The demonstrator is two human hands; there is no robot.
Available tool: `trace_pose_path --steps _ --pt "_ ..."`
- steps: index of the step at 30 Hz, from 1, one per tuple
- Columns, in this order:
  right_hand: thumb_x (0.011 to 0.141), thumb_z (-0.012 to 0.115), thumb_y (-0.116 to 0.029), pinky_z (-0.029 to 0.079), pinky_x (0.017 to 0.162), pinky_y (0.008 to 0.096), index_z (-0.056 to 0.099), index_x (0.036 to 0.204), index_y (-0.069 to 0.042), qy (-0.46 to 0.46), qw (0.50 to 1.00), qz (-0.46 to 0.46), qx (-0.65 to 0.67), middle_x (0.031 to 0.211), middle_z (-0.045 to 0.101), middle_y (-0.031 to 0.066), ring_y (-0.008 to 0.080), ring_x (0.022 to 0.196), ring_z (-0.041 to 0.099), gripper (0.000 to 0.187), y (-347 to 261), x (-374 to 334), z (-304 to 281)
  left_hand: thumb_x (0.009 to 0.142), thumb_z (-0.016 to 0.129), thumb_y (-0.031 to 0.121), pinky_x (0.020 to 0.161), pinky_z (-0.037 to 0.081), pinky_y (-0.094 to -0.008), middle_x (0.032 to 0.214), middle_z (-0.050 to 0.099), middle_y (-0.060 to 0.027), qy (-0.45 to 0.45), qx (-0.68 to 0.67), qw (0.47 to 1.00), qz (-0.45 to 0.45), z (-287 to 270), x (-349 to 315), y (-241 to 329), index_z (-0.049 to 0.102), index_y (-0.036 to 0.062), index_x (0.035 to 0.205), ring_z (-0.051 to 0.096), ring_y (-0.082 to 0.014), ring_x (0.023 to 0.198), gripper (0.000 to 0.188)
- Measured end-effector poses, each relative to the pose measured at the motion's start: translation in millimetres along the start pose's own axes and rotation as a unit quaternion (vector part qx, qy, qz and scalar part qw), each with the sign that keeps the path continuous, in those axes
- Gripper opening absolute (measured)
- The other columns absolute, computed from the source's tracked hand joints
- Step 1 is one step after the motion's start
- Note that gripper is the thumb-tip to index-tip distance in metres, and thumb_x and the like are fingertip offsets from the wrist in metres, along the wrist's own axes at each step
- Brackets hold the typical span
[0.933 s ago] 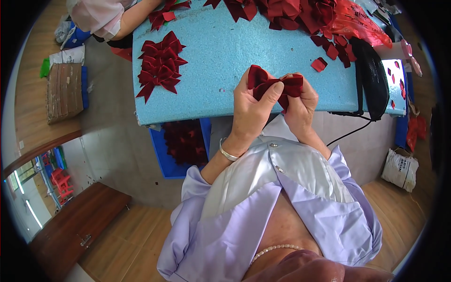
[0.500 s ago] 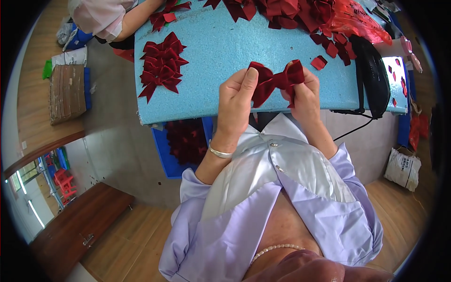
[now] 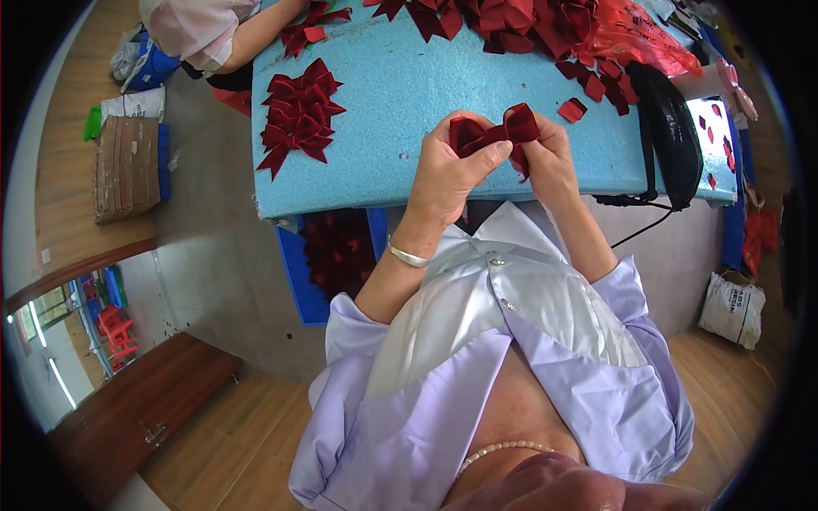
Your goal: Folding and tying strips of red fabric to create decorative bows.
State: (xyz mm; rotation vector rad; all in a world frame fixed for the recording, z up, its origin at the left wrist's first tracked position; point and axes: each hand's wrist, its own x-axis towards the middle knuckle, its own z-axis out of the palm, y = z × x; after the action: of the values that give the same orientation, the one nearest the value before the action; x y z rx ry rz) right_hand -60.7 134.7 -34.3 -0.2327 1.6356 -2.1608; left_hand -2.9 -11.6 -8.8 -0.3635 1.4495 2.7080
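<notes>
A dark red velvet bow [image 3: 521, 124] is held between my two hands just above the near edge of the blue table [image 3: 383, 94]. My left hand [image 3: 456, 162] grips it with the thumb laid across the front near the knot, the fingers behind partly hidden. My right hand [image 3: 552, 162] pinches the bow's right side, its fingertips mostly covered by the fabric. On the table to the left lies a cluster of finished-looking red bows [image 3: 300, 115], apart from both hands.
Loose red ribbon pieces [image 3: 588, 83] and a heap of red bows [image 3: 511, 19] lie at the far side, beside a red plastic bag [image 3: 643, 38]. A black bag [image 3: 669, 136] sits at the right. Below stands a blue bin [image 3: 300, 281]. Another person's arm [image 3: 264, 38] rests at the far left.
My left hand has shifted right along the bow, its thumb moving from the left loop toward the knot. The bow has turned slightly and is more covered by my fingers.
</notes>
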Motion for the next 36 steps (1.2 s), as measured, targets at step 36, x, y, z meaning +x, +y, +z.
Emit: trace_pose_path --steps 36 --pt "0.085 0.060 -0.001 0.045 0.070 0.0195 0.056 0.107 0.000 -0.097 0.986 -0.008 -0.137 0.089 0.061 0.0020 0.0061 0.078 0.057 0.023 -9.8 -8.6 -29.9 0.084 0.070 0.007 0.070 0.050 -0.0223 0.089 0.065 -0.0047 -0.096 0.085 0.990 -0.059 -15.0 11.9 -13.3 0.061 -0.0009 0.097 0.060 -0.0081 0.076 0.017"
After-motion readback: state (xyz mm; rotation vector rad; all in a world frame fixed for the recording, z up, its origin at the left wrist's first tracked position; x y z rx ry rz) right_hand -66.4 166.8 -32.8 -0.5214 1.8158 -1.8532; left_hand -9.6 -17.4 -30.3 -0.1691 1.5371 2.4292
